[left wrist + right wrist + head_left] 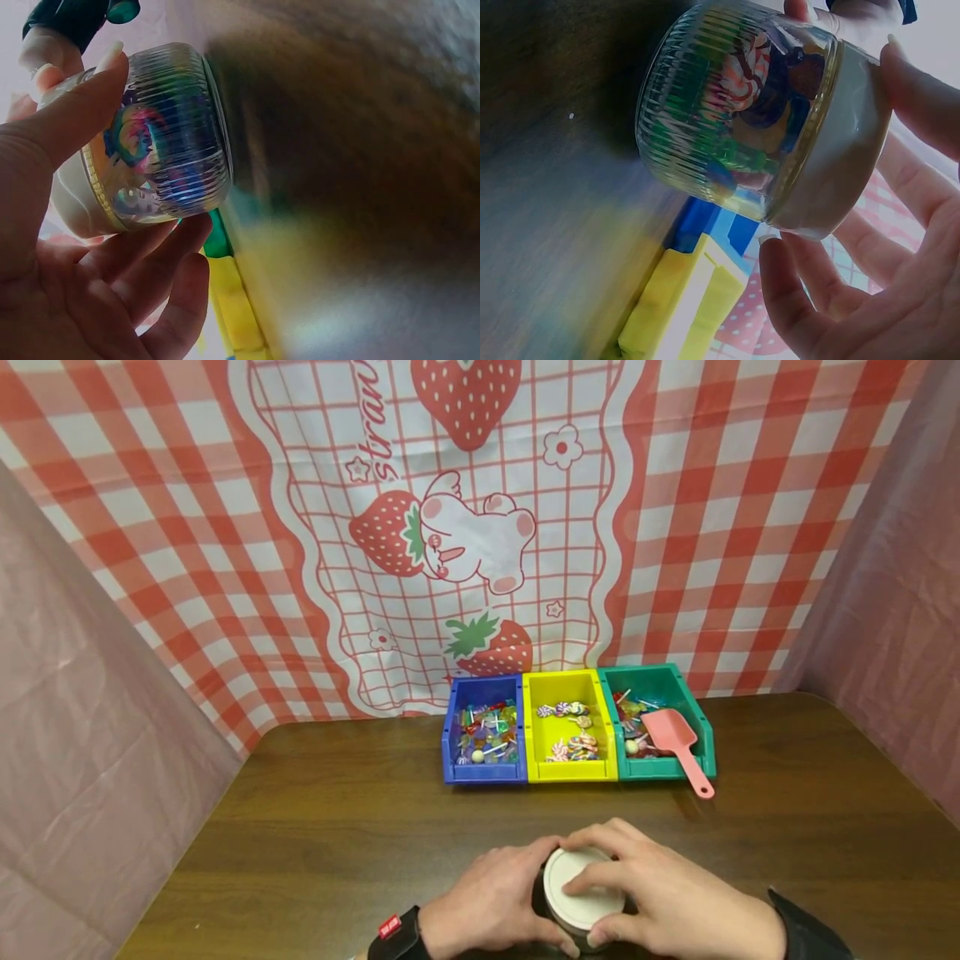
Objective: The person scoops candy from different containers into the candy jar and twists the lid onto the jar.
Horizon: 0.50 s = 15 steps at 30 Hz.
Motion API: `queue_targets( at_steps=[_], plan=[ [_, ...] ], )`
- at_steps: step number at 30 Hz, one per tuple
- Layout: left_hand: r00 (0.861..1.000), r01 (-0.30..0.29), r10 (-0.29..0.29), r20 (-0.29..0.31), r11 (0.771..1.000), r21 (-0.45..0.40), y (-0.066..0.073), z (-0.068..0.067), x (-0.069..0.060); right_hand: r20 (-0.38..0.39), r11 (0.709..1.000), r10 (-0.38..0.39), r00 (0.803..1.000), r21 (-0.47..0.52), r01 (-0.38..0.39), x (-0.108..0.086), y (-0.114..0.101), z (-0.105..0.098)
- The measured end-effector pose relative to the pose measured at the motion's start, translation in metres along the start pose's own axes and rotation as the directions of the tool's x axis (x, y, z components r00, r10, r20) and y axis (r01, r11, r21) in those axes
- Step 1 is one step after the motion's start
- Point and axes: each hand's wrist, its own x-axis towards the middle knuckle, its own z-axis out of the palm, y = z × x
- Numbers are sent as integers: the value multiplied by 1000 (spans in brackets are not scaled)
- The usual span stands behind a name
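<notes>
A clear ribbed jar (697,127) with a cream lid (581,907) stands at the front of the table. Colourful candies, one of them a red-and-white swirl (744,79), show through its wall. My left hand (495,893) holds the jar round its side, thumb and fingers apart around it. From the other side my right hand (663,893) grips the lid's rim, with one finger lying across its top. In both wrist views the lid sits on the jar's mouth; whether it is fully tight I cannot tell.
Behind the jar stand three joined bins: blue (487,773), yellow (573,770) and green (701,739), each holding candies. A pink scoop (675,735) lies in the green bin, its handle over the front edge. A checked cloth (705,527) hangs behind the wooden table (337,827).
</notes>
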Motion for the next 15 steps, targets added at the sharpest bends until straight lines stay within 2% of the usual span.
queue_targets(
  at_steps=[6, 11, 15],
  plan=[
    [999, -49, 49, 8, 999, 10, 1, -1, -2, -9, 1000, -16, 1000, 2, 16, 0, 0, -1],
    [996, -53, 50, 67, 998, 35, -3, -9, -5, -7, 999, 5, 1000, -31, -6, 0, 0, -5],
    [991, -51, 31, 130, 986, 160, -9, -20, -10, -45, 994, 57, 997, -93, -61, 0, 3, -8]
  ],
)
